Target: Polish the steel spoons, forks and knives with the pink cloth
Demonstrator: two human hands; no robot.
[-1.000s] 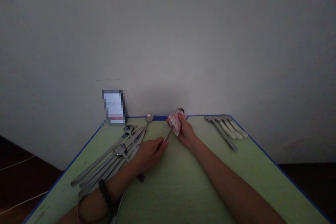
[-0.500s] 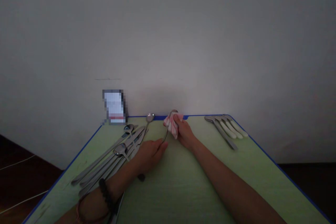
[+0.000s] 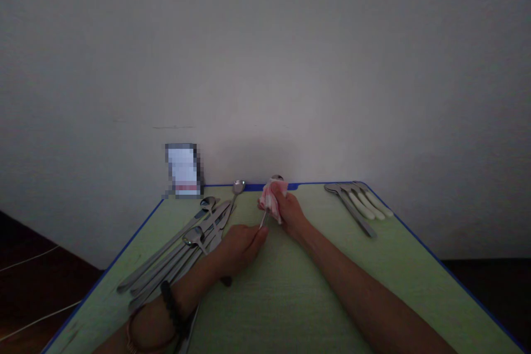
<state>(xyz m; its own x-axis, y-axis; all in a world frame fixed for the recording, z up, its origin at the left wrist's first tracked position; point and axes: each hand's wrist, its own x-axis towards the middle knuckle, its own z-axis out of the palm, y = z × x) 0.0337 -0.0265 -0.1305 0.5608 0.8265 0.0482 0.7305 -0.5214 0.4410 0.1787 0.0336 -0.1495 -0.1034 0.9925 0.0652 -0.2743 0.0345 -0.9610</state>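
1. Left hand [image 3: 238, 243] rests low on the green bench [image 3: 290, 298], centre-left. Fingers pinched on the near end of a thin metal spoon [image 3: 265, 215]; the handle runs up and away toward the far edge.
2. Right hand [image 3: 290, 213] sits just beyond and to the right of the left one, closed round a pink-and-white cloth [image 3: 269, 199]. The cloth is bunched over the far part of the spoon; the bowl tip just peeks out above it, near the blue far edge of the bench.
3. So the spoon is held betw. both hands, slanted, far-centre of the bench, w/ the cloth wrapped on its upper part. Can't tell if the spoon touches the bench.
4. Left of the hands: a loose pile of long metal cutlery [image 3: 186, 243], spoons and knives, fanned diagonally from near-left to far-centre. One more spoon [image 3: 236, 191] lies at the far end of that pile, bowl near the far edge.
5. Far right: a small group of white-handled cutlery [image 3: 360, 204], laid side by side, well apart from the hands.
6. Far left corner: a blurred-out card [image 3: 183, 170] standing against the wall [image 3: 265, 66].
7. Left wrist wears a dark bead bracelet [image 3: 170, 304] plus a thin band nearer the camera.
8. Light is dim; fine detail on the cutlery is hard to make out.
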